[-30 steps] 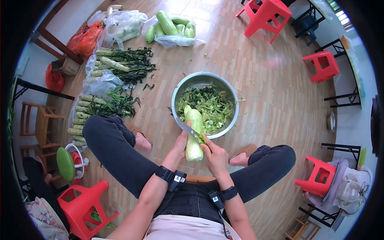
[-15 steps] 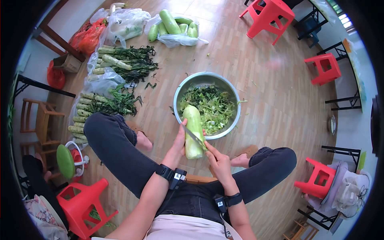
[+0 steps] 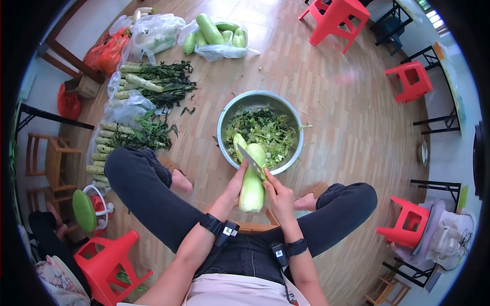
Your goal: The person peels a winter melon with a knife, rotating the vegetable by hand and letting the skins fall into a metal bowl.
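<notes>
My left hand [image 3: 236,184] is wrapped around the side of a long pale green gourd [image 3: 252,193], which points away from me over the basin's near edge. In my right hand [image 3: 279,196] is a knife [image 3: 251,160], its blade slanting across the upper part of the gourd. A strip of green peel [image 3: 239,145] stands out at the far end, beside the blade. Below it, a steel basin [image 3: 221,118] holds chopped green leaves and peelings [image 3: 270,130]. The fingertips of my left hand are partly hidden behind the gourd.
More gourds [image 3: 210,30] lie on a plastic bag at the back. Leafy stalks [image 3: 145,83] are piled at left near a red bag [image 3: 109,56]. Red stools stand at back right [image 3: 337,20], right [image 3: 408,222] and front left [image 3: 109,265]. Another person's leg [image 3: 43,229] shows at far left.
The knife has moved toward the gourd's far end, and a strip of peel now lifts away there. The gourd has shifted slightly toward me. The whole view has shifted a little.
</notes>
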Demonstrator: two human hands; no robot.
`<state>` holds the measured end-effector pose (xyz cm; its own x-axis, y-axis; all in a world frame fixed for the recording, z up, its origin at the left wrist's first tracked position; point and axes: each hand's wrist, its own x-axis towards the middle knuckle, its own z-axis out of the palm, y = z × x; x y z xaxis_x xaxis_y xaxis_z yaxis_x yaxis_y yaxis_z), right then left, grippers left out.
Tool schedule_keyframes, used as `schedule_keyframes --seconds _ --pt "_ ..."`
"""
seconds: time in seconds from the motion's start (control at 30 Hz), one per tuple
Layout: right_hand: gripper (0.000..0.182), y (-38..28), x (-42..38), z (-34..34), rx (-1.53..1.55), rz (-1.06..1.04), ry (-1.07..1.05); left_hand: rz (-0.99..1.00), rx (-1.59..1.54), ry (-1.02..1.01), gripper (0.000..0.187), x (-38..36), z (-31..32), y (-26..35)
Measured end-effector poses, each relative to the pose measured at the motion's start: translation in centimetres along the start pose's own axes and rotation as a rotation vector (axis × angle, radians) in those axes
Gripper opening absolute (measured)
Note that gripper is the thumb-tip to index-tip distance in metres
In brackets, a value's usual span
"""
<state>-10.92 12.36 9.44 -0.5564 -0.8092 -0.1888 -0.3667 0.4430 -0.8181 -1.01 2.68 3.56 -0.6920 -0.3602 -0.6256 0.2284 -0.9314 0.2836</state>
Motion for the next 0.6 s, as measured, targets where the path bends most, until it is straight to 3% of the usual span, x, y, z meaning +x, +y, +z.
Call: schedule_keyframes --seconds 0.07,0.2,0.3,0.4,0.6 --pt "0.034 0.7 0.0 0.6 0.066 -0.004 0.011 -0.057 -0.076 -0.105 0.061 -0.3 0.9 0.2" --pt "0.034 1.2 -1.1 0.9 0.157 -0.044 -0.058 -0.012 -0.066 -0.127 0.07 0.3 -0.5 0.8" --pt "0.034 -1.7 -1.7 -0.7 0.06 0.044 -0.197 0.021 -0.036 -0.043 0.075 0.5 -1.0 2.1" --pt "0.033 -1.3 -2.0 -0.3 -0.005 -0.052 -0.115 0.056 -0.045 -0.056 0.078 0.4 -0.7 2.5" --pt "0.033 -0.1 -1.6 -0.6 0.058 -0.006 -0.124 0.01 0.015 -0.098 0.073 0.1 -0.5 1.9"
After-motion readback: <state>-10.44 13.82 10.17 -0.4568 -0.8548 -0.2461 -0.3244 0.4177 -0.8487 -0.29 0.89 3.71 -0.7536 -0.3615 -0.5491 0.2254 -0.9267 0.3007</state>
